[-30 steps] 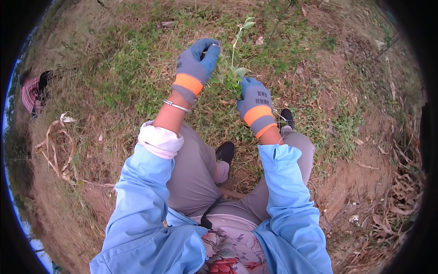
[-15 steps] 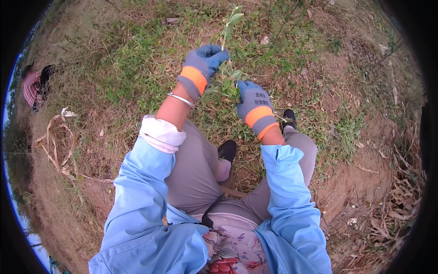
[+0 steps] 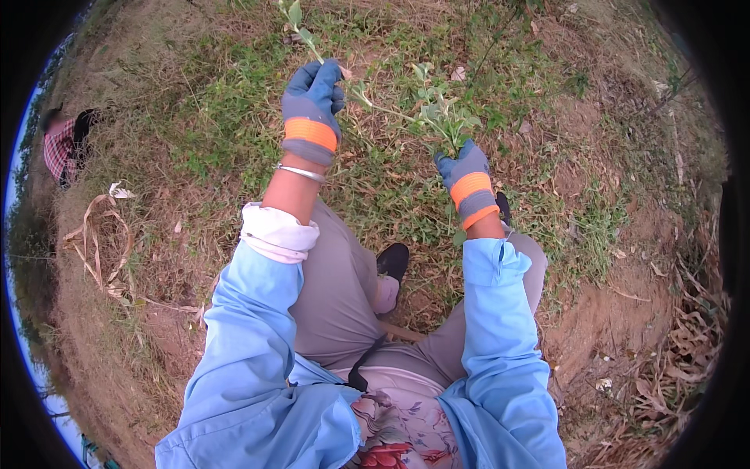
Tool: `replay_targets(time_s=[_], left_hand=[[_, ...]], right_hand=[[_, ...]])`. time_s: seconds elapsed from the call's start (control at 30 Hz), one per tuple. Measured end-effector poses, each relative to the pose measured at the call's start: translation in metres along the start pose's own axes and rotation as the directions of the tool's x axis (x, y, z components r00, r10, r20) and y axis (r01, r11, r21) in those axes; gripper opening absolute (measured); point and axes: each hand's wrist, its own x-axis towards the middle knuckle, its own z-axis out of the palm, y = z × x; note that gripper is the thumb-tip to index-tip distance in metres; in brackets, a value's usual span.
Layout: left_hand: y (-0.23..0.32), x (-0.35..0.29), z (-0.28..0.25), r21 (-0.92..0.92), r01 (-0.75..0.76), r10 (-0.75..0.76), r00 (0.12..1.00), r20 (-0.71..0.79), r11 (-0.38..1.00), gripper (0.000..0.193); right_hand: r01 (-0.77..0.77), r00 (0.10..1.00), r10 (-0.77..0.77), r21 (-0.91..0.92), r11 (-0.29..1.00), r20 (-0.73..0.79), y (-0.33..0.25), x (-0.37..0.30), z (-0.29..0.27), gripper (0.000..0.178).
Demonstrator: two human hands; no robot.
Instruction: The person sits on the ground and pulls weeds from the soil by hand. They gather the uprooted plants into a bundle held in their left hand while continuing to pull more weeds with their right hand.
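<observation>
My left hand [image 3: 312,105], in a grey-blue work glove with an orange cuff, is closed round a leafy green stem [image 3: 305,35]. That stem points up and to the left, past the fingers. Lower and to the right, my right hand [image 3: 469,176] wears a matching glove and grips a small bunch of leafy stems [image 3: 444,117]. The bunch fans upward out of the fist, and one long thin shoot leans left toward my left hand. A gap shows between the two gloves. Both hands are above the weedy ground [image 3: 391,168].
At the far left edge another person [image 3: 60,148] in a checked shirt is low to the ground. A bent dry stalk [image 3: 95,242] lies at the left. Dry leaves and husks [image 3: 676,375] are heaped at the lower right. My dark shoe [image 3: 393,260] rests between the hands and my lap.
My hands have moved apart: the left up and left with its stem, the right slightly right. The right hand's bunch now stands up out of the fist. The left stem tilts further left.
</observation>
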Motion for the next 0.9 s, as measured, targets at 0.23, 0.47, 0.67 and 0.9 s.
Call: replay_targets(time_s=[0.23,0.47,0.67,0.9], left_hand=[[0.002,0.004,-0.006,-0.033,-0.095,0.089,0.985,-0.148,0.995,0.008],[-0.011,-0.003,-0.001,-0.037,0.296,-0.292,0.952,0.098,0.954,0.010],[-0.024,-0.017,0.016,0.109,0.400,-0.414,0.885,0.215,0.910,0.014],[-0.028,-0.021,0.019,0.135,0.413,-0.435,0.855,0.281,0.900,0.017]], right_hand=[[-0.007,0.984,0.062,0.313,0.950,-0.166,0.024,0.024,0.003,0.036],[-0.014,0.992,0.109,0.823,0.569,-0.059,0.005,0.008,-0.001,0.027],[-0.017,0.999,-0.016,0.852,0.523,0.030,-0.022,-0.015,-0.001,0.023],[-0.124,0.984,-0.062,0.884,0.450,0.169,-0.025,-0.021,0.010,0.020]])
